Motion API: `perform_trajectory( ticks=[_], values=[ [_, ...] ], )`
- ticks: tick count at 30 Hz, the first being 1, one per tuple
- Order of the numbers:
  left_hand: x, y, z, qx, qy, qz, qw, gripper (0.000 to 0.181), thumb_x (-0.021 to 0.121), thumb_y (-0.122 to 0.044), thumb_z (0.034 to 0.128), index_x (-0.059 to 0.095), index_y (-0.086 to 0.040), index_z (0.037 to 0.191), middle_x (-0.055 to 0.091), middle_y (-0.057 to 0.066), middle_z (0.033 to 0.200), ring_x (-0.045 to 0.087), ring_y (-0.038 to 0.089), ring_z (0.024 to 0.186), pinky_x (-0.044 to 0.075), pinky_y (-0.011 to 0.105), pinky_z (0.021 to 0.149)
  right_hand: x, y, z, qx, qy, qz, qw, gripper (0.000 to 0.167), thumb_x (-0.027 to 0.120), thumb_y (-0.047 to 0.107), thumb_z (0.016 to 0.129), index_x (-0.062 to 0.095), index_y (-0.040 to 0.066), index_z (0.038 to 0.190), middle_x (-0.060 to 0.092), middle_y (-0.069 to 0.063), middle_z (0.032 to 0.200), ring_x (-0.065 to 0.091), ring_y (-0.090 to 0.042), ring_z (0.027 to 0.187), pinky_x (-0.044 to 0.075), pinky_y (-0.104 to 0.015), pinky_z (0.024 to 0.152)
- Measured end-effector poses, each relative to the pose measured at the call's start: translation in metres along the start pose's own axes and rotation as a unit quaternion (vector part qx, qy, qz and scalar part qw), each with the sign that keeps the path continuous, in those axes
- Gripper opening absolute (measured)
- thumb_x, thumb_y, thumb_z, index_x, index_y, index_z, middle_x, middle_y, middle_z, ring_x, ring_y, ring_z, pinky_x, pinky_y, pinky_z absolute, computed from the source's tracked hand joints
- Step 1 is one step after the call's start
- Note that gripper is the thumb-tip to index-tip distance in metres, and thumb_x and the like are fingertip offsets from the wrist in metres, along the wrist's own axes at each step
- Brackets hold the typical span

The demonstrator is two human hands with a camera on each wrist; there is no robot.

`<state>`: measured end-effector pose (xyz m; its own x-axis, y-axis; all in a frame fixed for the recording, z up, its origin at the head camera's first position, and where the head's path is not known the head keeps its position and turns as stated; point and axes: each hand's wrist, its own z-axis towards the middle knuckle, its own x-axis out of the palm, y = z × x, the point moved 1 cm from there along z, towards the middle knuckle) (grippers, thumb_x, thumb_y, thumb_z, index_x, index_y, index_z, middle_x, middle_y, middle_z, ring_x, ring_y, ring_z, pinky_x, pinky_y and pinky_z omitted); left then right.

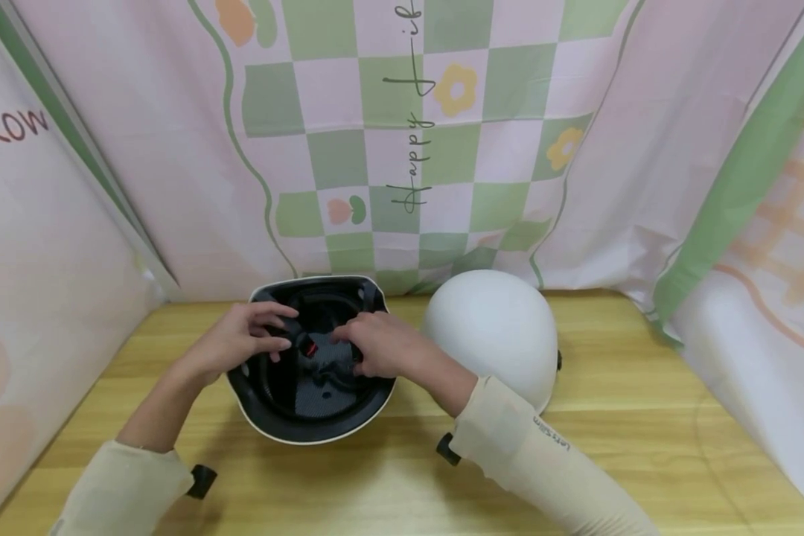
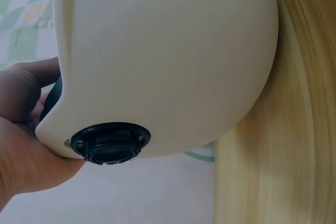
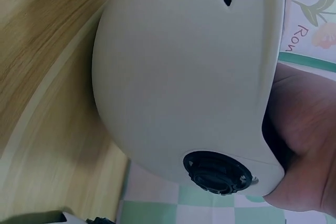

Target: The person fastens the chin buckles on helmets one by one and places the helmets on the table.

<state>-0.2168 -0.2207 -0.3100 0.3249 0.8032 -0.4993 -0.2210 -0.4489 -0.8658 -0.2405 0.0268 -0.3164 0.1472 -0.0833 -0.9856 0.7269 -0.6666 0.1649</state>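
A white helmet lies upside down on the table, its black lining facing up. My left hand reaches over its left rim and holds a black chin strap between thumb and fingers. A buckle with a red part sits just past those fingertips. Over the right rim, my right hand dips into the shell with bent fingers; whether they pinch a strap is hidden. Both wrist views show the smooth outer shell and black round fittings on its sides.
A second white helmet stands dome up just right of the first, close to my right forearm. The wooden table meets a patterned curtain at the back, with more cloth on both sides.
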Motion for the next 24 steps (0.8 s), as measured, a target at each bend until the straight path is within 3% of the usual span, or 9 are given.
perform_trajectory(
  ticks=[7, 14, 24],
  values=[
    [-0.002, 0.003, -0.002, -0.018, -0.016, -0.022, 0.9995, 0.049, 0.072, -0.002, 0.0959, 0.056, 0.009, 0.140, 0.065, 0.026, 0.122, 0.066, 0.020, 0.072, 0.059, 0.034, 0.068, -0.003, -0.001, 0.006, 0.022, 0.027, 0.051, 0.9981, 0.053, 0.083, 0.020, 0.091, 0.064, 0.016, 0.141, 0.072, -0.002, 0.128, 0.067, -0.022, 0.115, 0.054, -0.039, 0.098],
    [-0.001, 0.003, -0.003, -0.023, -0.016, -0.038, 0.9989, 0.051, 0.073, -0.003, 0.0958, 0.055, 0.010, 0.141, 0.066, 0.024, 0.122, 0.066, 0.023, 0.074, 0.059, 0.033, 0.068, -0.006, 0.000, 0.013, 0.051, 0.058, 0.064, 0.9950, 0.050, 0.082, 0.017, 0.091, 0.066, 0.019, 0.139, 0.073, 0.000, 0.120, 0.067, -0.018, 0.107, 0.054, -0.037, 0.093],
    [-0.002, 0.005, -0.003, -0.028, -0.028, -0.058, 0.9975, 0.050, 0.074, -0.003, 0.0945, 0.055, 0.011, 0.139, 0.071, 0.011, 0.107, 0.064, 0.018, 0.071, 0.056, 0.031, 0.064, -0.012, 0.000, 0.024, 0.060, 0.110, 0.091, 0.9880, 0.043, 0.076, 0.003, 0.093, 0.068, 0.016, 0.134, 0.075, 0.005, 0.100, 0.068, -0.010, 0.095, 0.055, -0.033, 0.091]
  ],
)
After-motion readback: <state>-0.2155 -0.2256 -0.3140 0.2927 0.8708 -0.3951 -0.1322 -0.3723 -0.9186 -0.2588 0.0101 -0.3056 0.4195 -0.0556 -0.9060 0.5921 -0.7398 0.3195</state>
